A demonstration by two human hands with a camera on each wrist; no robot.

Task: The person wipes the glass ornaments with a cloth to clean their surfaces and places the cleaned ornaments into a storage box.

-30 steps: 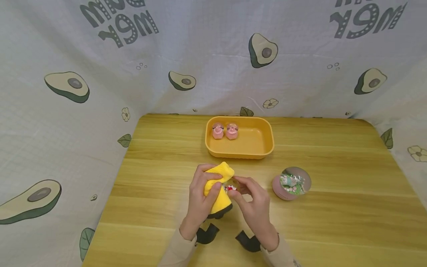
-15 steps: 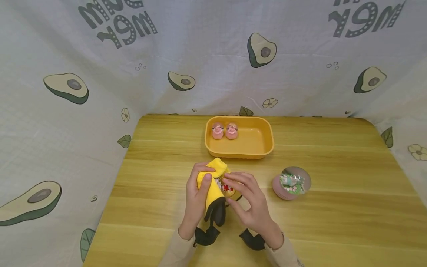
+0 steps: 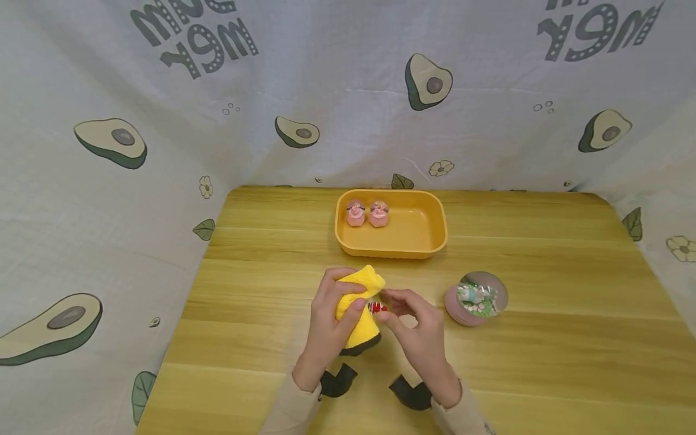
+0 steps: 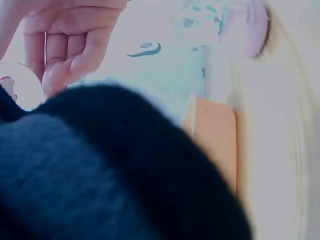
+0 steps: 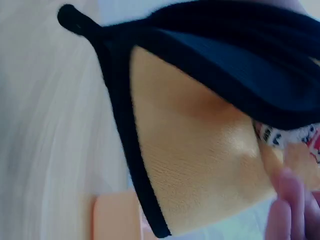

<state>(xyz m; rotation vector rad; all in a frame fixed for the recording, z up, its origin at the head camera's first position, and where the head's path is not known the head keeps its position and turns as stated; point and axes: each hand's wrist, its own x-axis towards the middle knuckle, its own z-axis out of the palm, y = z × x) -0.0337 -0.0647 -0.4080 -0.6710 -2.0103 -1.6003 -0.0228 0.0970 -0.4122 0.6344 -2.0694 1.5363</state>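
Yellow cloth (image 3: pixel 363 333): your left hand (image 3: pixel 326 320) clutched it, right hand (image 3: pixel 418 331) pinched globe (image 3: pixel 376 307); wiping seemed underway. Next probably called for steady pinch; tray (image 3: pixel 391 252) lay twelve o'clock.

Wood-grain table (image 3: pixel 554 260) beneath tray (image 3: pixel 417 228), snow globe (image 3: pixel 477 300)

Black-edged yellow cloth (image 3: pixel 361 329) looks matt, fuzzy. Near 1 o'clock of it, rectangular orange-yellow plastic tray (image 3: pixel 414 229) is smooth, faint sheen. At 3 o'clock, pink-based clear dome globe (image 3: pixel 476 298) is glossy. Yellow-brown wood-grain tabletop (image 3: pixel 554 284) looks smooth; white avocado-print fabric backdrop (image 3: pixel 353 115) is matt, creased.
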